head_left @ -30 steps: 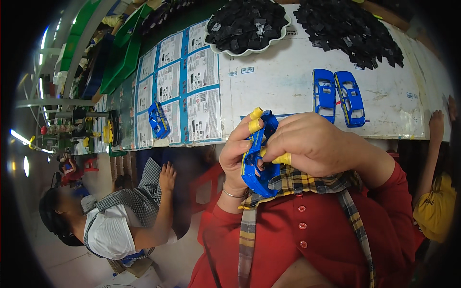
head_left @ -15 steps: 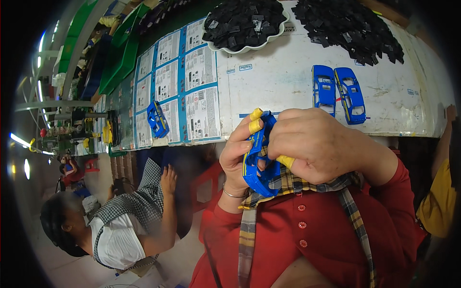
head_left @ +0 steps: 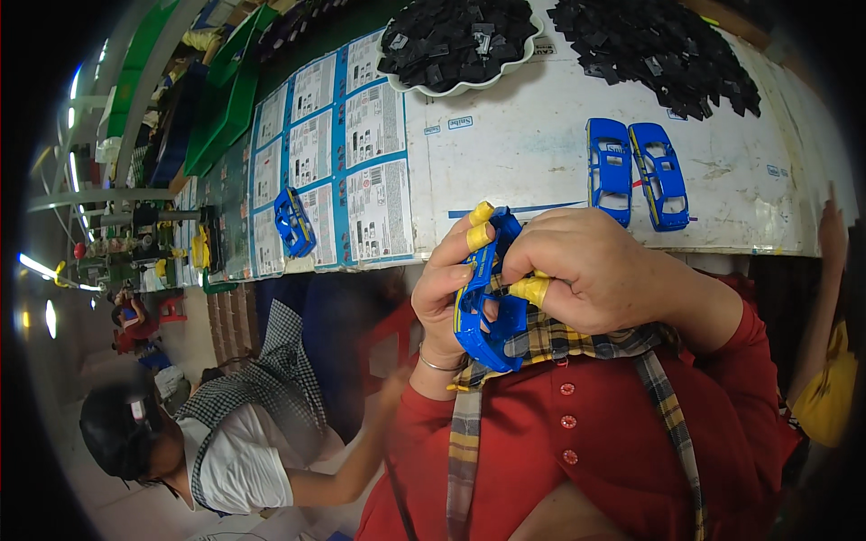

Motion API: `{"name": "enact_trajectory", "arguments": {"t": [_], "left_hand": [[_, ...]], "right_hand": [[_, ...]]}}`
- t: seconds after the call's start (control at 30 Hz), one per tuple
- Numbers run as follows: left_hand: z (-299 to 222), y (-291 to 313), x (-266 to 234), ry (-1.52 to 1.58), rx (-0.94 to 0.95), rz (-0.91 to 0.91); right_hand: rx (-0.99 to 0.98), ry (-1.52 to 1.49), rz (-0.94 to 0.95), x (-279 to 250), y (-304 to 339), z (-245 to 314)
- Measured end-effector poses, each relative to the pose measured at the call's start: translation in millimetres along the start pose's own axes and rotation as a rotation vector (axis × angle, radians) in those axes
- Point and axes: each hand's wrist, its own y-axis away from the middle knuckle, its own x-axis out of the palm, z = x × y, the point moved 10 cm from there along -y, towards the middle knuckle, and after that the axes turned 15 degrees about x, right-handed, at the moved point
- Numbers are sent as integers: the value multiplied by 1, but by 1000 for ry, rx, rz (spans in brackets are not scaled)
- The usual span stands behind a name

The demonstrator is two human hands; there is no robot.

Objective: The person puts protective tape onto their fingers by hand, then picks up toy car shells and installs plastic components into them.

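Note:
My left hand (head_left: 437,302) is wrapped round a blue toy car body (head_left: 471,311) with a yellow stripe. Its hollow side faces my right, and yellow tape covers some of my fingertips. My right hand (head_left: 600,270) is at that hollow side, with curled index finger and taped thumb close together. Whatever is between those fingertips is hidden. Beyond my right hand, two more blue car bodies lie side by side on the table, a left one (head_left: 611,171) and a right one (head_left: 661,176). Another blue car body (head_left: 294,223) rests on printed sheets to the left.
A white scalloped bowl (head_left: 534,56) of small black plastic parts (head_left: 456,45) stands at the table's far side. Right of it is a loose heap of similar black parts (head_left: 654,59). A green bin (head_left: 225,108) is far left. A co-worker (head_left: 239,451) sits at left; another person's arm (head_left: 825,288) shows at right.
My right thumb has shifted slightly, showing more of its yellow tape, while my left hand keeps its hold on the car body. The co-worker at left has leaned and lowered an arm.

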Motion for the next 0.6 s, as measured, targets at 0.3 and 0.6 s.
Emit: {"name": "enact_trajectory", "arguments": {"t": [0.3,0.6], "left_hand": [[1,0,0,-1,-38,-6],[7,3,-4,41,-135,-30]], "right_hand": [[42,8,67,0,-2,5],[-25,103,151,9,1,15]]}}
